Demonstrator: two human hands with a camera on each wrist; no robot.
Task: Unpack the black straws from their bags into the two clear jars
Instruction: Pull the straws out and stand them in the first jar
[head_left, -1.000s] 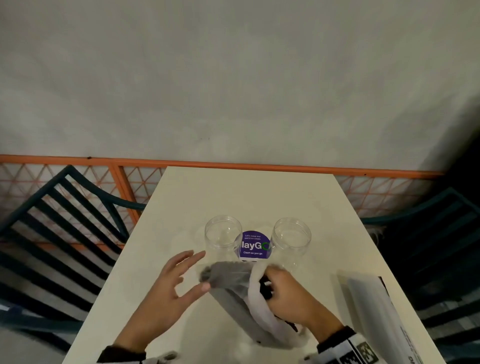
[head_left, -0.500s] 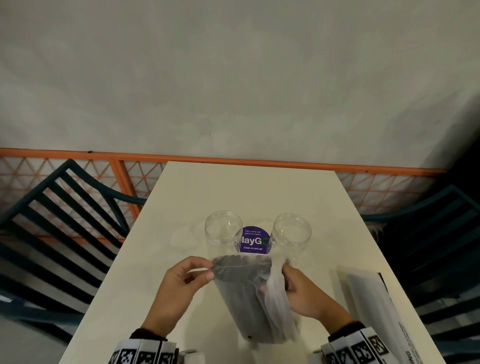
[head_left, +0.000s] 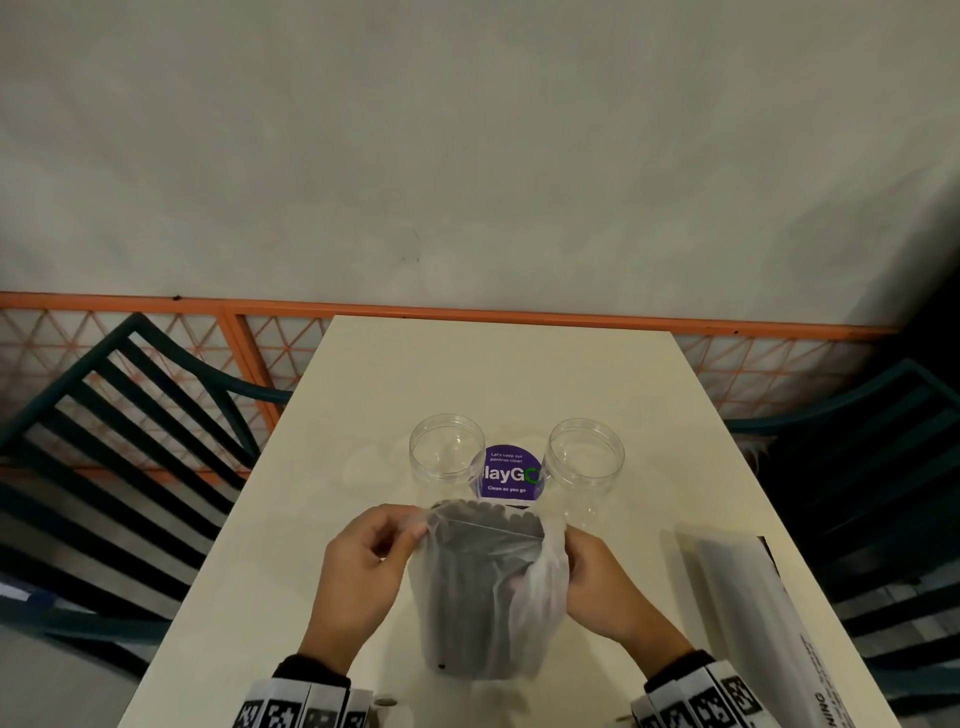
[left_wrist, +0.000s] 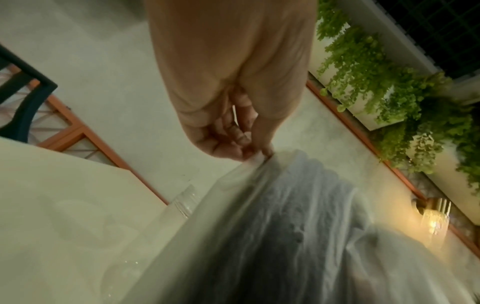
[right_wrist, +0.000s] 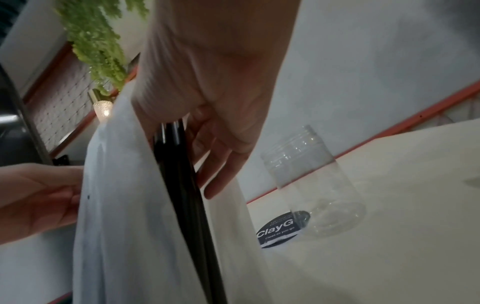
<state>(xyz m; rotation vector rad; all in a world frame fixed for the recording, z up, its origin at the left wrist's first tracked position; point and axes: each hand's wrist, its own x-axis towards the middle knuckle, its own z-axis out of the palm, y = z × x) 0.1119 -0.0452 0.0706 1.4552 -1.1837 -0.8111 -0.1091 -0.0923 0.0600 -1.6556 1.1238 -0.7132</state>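
A frosted plastic bag (head_left: 467, 597) (left_wrist: 285, 226) (right_wrist: 124, 195) full of black straws (head_left: 488, 519) (right_wrist: 182, 185) stands upright on the table between my hands. My left hand (head_left: 415, 530) (left_wrist: 259, 154) pinches the top left edge of the bag's mouth. My right hand (head_left: 582, 561) (right_wrist: 197, 156) is at the bag's right side, its fingers curled round a few bare straws where the plastic hangs open. Two clear jars stand upright and empty just beyond the bag, one on the left (head_left: 447, 452) (left_wrist: 185, 202) and one on the right (head_left: 584, 457) (right_wrist: 311, 174).
A second long bag (head_left: 743, 613) lies flat near the cream table's (head_left: 467, 374) right edge. A round purple sticker (head_left: 511, 473) sits between the jars. Dark slatted chairs flank the table on the left (head_left: 104, 415) and right (head_left: 883, 441). An orange railing (head_left: 467, 312) runs behind.
My left hand, open beside the bag a second ago, now pinches its top edge. The bag has been stood upright, and my right hand shifted to its right side.
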